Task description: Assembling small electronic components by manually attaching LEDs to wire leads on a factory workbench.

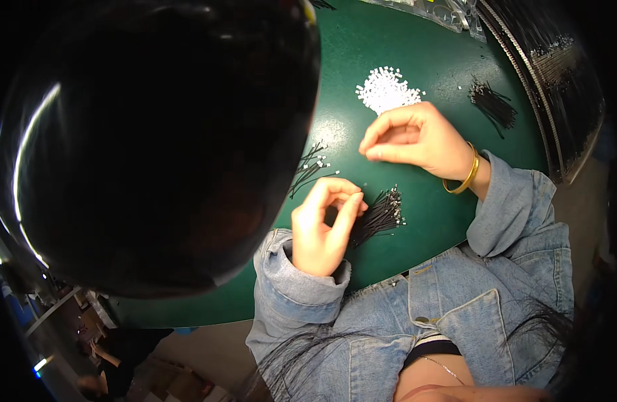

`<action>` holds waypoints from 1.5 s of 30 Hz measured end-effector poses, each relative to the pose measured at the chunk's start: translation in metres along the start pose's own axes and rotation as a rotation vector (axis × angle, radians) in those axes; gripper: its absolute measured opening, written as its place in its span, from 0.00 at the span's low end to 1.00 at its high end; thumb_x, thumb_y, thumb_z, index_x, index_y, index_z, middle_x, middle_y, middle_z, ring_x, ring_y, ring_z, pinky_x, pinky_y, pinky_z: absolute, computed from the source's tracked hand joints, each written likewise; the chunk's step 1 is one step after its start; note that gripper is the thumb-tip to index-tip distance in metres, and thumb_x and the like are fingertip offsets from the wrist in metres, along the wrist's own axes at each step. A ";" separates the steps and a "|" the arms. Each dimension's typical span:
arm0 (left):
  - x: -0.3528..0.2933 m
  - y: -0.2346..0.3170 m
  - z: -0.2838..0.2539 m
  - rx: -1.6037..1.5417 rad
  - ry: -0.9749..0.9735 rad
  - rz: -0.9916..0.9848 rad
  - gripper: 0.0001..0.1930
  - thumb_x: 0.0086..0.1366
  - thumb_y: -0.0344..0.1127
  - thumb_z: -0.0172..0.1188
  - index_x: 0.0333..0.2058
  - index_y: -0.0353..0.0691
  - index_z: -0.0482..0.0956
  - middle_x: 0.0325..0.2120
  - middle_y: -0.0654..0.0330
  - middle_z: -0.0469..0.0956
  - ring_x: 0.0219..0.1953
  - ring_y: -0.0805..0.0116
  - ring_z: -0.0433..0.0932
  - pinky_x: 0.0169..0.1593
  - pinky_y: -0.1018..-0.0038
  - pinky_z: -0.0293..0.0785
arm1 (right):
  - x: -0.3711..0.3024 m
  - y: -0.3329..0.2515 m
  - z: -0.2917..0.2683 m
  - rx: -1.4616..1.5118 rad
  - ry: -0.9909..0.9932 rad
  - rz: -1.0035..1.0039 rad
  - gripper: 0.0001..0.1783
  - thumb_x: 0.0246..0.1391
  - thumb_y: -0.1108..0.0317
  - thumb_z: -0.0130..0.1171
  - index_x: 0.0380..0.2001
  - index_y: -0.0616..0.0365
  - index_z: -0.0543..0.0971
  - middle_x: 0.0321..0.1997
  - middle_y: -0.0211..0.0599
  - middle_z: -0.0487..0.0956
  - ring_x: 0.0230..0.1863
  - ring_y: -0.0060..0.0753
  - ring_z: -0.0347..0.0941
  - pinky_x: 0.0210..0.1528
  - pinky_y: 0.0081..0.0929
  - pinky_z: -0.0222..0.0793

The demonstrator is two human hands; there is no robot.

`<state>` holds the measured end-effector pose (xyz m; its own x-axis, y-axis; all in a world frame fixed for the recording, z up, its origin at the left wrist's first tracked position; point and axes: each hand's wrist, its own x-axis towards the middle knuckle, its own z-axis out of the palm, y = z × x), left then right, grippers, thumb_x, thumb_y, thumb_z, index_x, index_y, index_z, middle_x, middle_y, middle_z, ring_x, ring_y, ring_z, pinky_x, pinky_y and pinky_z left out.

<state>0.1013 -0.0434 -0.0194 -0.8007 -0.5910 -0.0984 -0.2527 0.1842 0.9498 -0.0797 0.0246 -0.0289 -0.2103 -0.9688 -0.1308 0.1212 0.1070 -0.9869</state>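
My left hand [320,234] is closed in a pinch, thumb against fingers, beside a bundle of short black wires [375,220] with small pale tips. Whatever sits between those fingertips is too small to make out. Farther up and to the right, my right hand [432,142] also pinches, thumb to forefinger, just below a heap of tiny white connector-like pieces [387,88]. Anything it holds is too small to name. Left of the hands, some loose black wires with white ends [310,167] lie spread out, partly hidden by a dark rounded object.
A large glossy black rounded object [167,154] blocks the left side. On the green table [442,214], another black wire bundle [494,107] lies at right, near a curved-edged holder [556,87] of many wires. Clear plastic bags [449,15] lie at the far edge.
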 end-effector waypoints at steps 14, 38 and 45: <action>-0.002 0.011 -0.007 -0.565 -0.003 -0.291 0.04 0.56 0.23 0.51 0.31 0.28 0.71 0.22 0.52 0.76 0.26 0.64 0.77 0.33 0.75 0.74 | -0.011 -0.004 0.009 0.329 -0.236 0.188 0.06 0.43 0.80 0.57 0.28 0.67 0.76 0.31 0.38 0.77 0.34 0.25 0.73 0.40 0.19 0.70; -0.005 0.005 -0.007 -0.435 -0.023 -0.136 0.01 0.55 0.22 0.53 0.25 0.31 0.72 0.23 0.59 0.70 0.24 0.73 0.71 0.28 0.80 0.68 | -0.014 -0.006 0.012 0.313 -0.262 0.190 0.07 0.40 0.83 0.58 0.27 0.65 0.77 0.31 0.36 0.75 0.34 0.24 0.72 0.38 0.18 0.70; -0.005 0.004 -0.007 -0.427 -0.023 -0.123 0.01 0.55 0.22 0.53 0.25 0.31 0.72 0.23 0.59 0.70 0.24 0.73 0.71 0.29 0.80 0.68 | -0.014 -0.006 0.012 0.336 -0.244 0.226 0.06 0.41 0.83 0.57 0.26 0.66 0.76 0.30 0.36 0.75 0.34 0.24 0.72 0.38 0.18 0.69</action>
<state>0.1084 -0.0450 -0.0131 -0.7918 -0.5697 -0.2202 -0.1036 -0.2301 0.9676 -0.0655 0.0350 -0.0202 0.0870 -0.9581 -0.2729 0.4529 0.2820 -0.8458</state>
